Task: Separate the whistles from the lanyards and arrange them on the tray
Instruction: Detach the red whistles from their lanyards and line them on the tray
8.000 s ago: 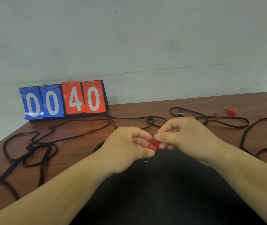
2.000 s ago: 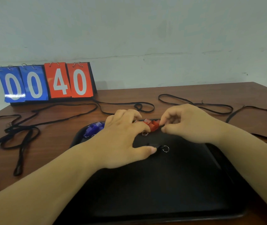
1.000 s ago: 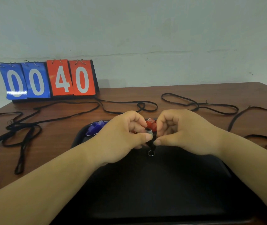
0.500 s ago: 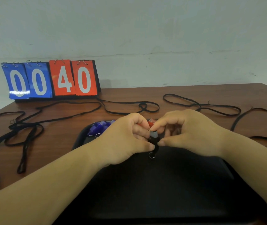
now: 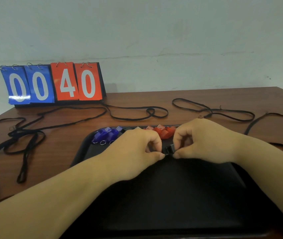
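Note:
A black tray lies on the wooden table in front of me. Along its far edge sit blue whistles with metal rings and red whistles. Both hands meet over the far part of the tray. My left hand and my right hand each pinch one small black whistle between them, fingers curled. Loose black lanyards lie on the table beyond and to the left.
A flip scoreboard reading 00 40 stands at the back left against the wall. More black lanyard loops lie at the back right, and a tangle of lanyards is spread over the left side of the table.
The red whistle held eight seconds ago now lies at the tray's far edge. My hands picked up a black whistle from the tray and now pinch it lower, its ring no longer hanging visibly.

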The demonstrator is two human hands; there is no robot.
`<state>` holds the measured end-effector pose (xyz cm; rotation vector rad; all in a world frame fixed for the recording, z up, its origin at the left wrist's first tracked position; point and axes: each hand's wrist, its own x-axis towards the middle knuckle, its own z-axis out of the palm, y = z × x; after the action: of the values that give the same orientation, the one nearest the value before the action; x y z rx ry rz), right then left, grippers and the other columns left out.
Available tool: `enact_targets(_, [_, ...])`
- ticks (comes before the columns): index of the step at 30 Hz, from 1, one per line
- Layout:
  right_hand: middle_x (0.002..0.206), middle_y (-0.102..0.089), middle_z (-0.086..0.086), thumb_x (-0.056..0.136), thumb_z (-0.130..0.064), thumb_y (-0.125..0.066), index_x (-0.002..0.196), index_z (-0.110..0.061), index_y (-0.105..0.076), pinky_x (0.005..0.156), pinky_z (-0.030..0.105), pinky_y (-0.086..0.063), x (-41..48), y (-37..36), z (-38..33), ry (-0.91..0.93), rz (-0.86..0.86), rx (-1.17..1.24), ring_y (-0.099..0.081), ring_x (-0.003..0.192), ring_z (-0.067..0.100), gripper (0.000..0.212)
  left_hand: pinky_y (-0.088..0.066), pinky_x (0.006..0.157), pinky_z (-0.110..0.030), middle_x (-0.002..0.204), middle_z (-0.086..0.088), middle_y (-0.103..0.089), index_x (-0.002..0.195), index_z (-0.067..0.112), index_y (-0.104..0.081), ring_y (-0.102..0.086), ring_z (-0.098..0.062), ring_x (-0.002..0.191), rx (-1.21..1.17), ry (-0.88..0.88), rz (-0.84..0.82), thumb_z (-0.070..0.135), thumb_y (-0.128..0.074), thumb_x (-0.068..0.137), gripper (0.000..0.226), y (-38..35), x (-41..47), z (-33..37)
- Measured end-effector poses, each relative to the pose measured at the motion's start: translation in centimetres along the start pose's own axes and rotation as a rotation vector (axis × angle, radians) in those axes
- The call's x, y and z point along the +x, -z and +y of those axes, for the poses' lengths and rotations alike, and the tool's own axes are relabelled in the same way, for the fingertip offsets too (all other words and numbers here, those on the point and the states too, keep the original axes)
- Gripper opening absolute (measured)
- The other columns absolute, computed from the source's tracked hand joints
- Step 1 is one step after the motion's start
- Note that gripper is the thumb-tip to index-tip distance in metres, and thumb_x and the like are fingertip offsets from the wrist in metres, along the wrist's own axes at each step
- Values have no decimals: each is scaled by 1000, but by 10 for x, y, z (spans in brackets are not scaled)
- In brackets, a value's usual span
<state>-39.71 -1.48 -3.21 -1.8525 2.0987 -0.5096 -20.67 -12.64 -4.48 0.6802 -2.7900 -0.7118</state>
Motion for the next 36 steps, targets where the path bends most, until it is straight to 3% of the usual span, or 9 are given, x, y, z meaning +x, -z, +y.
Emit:
enact_targets(4, [86, -70, -28, 80, -34, -84, 82, -30, -73, 72, 17, -56, 2, 1, 3, -30, 8, 16, -67, 78, -6, 12, -44, 66, -12, 82, 17, -62, 93, 40, -63, -62, 3, 75, 69, -18, 5, 39, -70, 94, 7, -2, 1, 0])
enact_targets(8, [83, -70, -27, 80, -34, -84, 82, -30, -73, 72, 17, -54, 3, 3, 11, -50, 32, 32, -66, 77, -6, 12, -42, 70, -13, 89, 21, -57, 108, 42, -61, -58, 3, 80, 159, -77, 16, 41, -66, 96, 13, -5, 0, -1])
enact_targets(12, [79, -73, -14, 79, -31, -85, 81, -29, -72, 74, 21, -56, 4, 7, 22, -65, 75, 43, -67, 76, -2, 13, -37, 75, -9, 113, 27, -51, 131, 43, -55, -48, 14, 89, 254, -121, -15, 48, -59, 99, 33, -7, 0, 0])
enact_targets(15, [85, -71, -10, 80, -32, -84, 83, -29, -72, 80, 29, -58, 6, 9, 29, -81, 104, 24, -67, 80, 4, 13, -37, 83, -10, 133, 21, -47, 144, 44, -46, -49, 8, 100, 286, -120, -54, 54, -53, 100, 46, -7, 1, 3])
enact_targets(17, [89, -69, -12, 82, -33, -82, 85, -30, -71, 82, 31, -55, 6, 11, 33, -91, 120, 18, -64, 85, 4, 12, -35, 92, -13, 135, 19, -43, 151, 44, -38, -49, 2, 113, 317, -104, -87, 57, -50, 100, 54, -8, 3, 6])
enact_targets(19, [95, -65, -16, 83, -34, -81, 88, -32, -70, 87, 32, -53, 8, 11, 36, -110, 129, 22, -62, 91, 4, 12, -38, 92, -17, 130, 17, -40, 156, 43, -30, -48, 0, 112, 357, -87, -136, 58, -48, 101, 60, -8, 6, 10])
enact_targets(25, [104, -66, -11, 83, -34, -81, 95, -32, -70, 91, 35, -54, 9, 8, 41, -155, 192, 10, -63, 97, 10, 16, -44, 96, -24, 142, 8, -41, 160, 42, -18, -48, -6, 111, 417, -45, -208, 63, -44, 100, 69, -6, 17, 18])
enact_targets(29, [99, -67, -12, 85, -34, -80, 96, -28, -70, 82, 29, -53, 10, 7, 41, -178, 262, -13, -62, 91, 8, 15, -38, 113, -35, 161, 4, -35, 161, 40, -16, -38, -17, 146, 447, -21, -211, 64, -42, 100, 70, -9, 21, 23])
enact_targets(36, [94, -62, -15, 86, -36, -79, 93, -29, -70, 74, 24, -47, 13, 3, 44, -201, 304, -27, -60, 87, 6, 13, -38, 113, -34, 161, 4, -38, 162, 37, -18, -41, -17, 145, 483, -6, -169, 66, -39, 100, 71, -15, 23, 24])
